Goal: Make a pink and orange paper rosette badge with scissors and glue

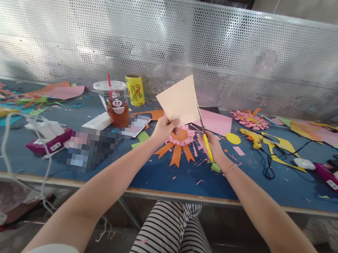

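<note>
A cream sheet of paper [180,100] is pinched at its lower edge by my left hand [166,129], held up off the table. My right hand [213,146] is closed round yellow-handled scissors [207,146], whose dark blades point up beside the sheet's right edge. I cannot tell whether the blades touch the paper. Beneath both hands lies a paper flower [180,135] with an orange centre, pink fringe and several orange strips [177,156] fanning toward me. A pink sheet [215,122] lies flat behind the scissors, with a yellow paper oval [233,138] to their right.
A plastic cup of brown drink [118,106] and a yellow can [135,90] stand left. Right are a yellow glue gun [253,138], black cables and another pink paper flower [249,119]. Purple power strips [50,142] lie at both sides. A perforated metal screen [112,38] borders the back.
</note>
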Demonstrator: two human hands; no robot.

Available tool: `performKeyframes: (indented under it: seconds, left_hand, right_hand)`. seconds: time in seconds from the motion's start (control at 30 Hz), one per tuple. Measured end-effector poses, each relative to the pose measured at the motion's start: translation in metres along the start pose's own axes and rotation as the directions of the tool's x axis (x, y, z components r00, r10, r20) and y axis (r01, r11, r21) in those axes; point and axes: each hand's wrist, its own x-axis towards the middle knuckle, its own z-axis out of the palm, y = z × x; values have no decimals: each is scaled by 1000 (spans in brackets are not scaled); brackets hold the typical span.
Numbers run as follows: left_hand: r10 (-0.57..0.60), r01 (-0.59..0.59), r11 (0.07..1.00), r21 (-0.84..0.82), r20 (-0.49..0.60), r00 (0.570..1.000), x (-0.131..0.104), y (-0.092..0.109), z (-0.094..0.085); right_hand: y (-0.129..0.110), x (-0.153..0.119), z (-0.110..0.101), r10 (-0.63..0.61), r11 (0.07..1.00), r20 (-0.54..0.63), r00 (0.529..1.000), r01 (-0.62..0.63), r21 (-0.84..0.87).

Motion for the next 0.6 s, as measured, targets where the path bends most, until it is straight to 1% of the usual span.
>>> performKeyframes:
  seconds: [0.1, 0.2, 0.3, 0.37, 0.5, 0.6]
  left_hand:
    - [-16, 16, 1000, 13, -6, 1000, -1, 2, 1]
    - [-35, 35, 999, 37, -16, 999, -1, 3, 1]
    - [-27, 28, 999, 25, -16, 1000, 1, 1, 0]
    - [-19, 20, 1000, 20, -15, 1000, 2, -2, -1]
    - [-5, 5, 1000, 25, -7, 1000, 4, -7, -3]
    - [3, -3, 999, 36, -8, 1000, 4, -7, -4]
  right_hand:
    - [-2, 0, -1, 11, 999, 28, 1000, -10, -33]
    - [-5, 1, -2, 18, 997, 17, 1000, -17, -78]
    - [-6, 1, -3, 27, 993, 19, 999, -24, -113]
    - [-4, 2, -3, 3, 992, 12, 1000, -1, -130]
    - [1, 3, -2, -43, 992, 7, 999, 44, -121]
    - [4, 4, -2, -20, 996, 19, 1000, 22, -91]
